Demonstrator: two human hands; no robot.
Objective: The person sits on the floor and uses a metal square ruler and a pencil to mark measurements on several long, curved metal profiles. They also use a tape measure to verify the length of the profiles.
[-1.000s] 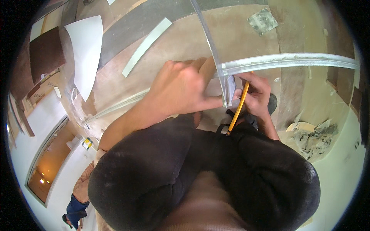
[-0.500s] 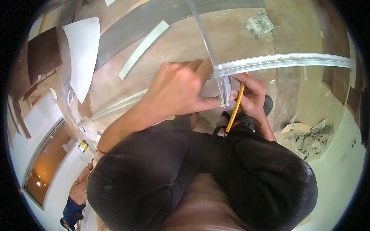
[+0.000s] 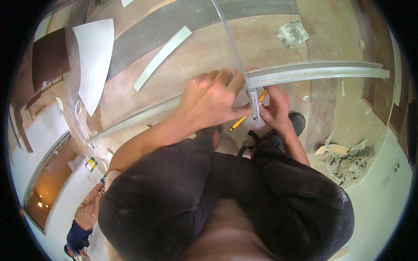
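Observation:
A long pale metal channel (image 3: 322,71) runs from left to right in front of me. A narrow metal strip (image 3: 233,43) crosses it, its near end just below the channel. My left hand (image 3: 211,102) is closed around the crossing, thumb by the strip's near end; some fingertips are hidden behind the metal. Just right of the joint, my right hand (image 3: 278,106) is closed with a yellow pencil (image 3: 237,123) in it, fingers against the channel. The pencil slants down to the left, passing behind the strip's end, which hides its middle.
My dark-trousered knees (image 3: 156,187) are bent close below the work. A white panel (image 3: 96,61), a pale strip (image 3: 163,56) and a stained square sheet (image 3: 291,34) lie beyond. Crumpled scraps (image 3: 346,161) are at right. Another person (image 3: 85,215) is at lower left.
The pencil has swung from steep to a flatter slant, its lower end moving left past the strip. The channel has turned slightly and its right end shifted left. Both hands stay at the joint.

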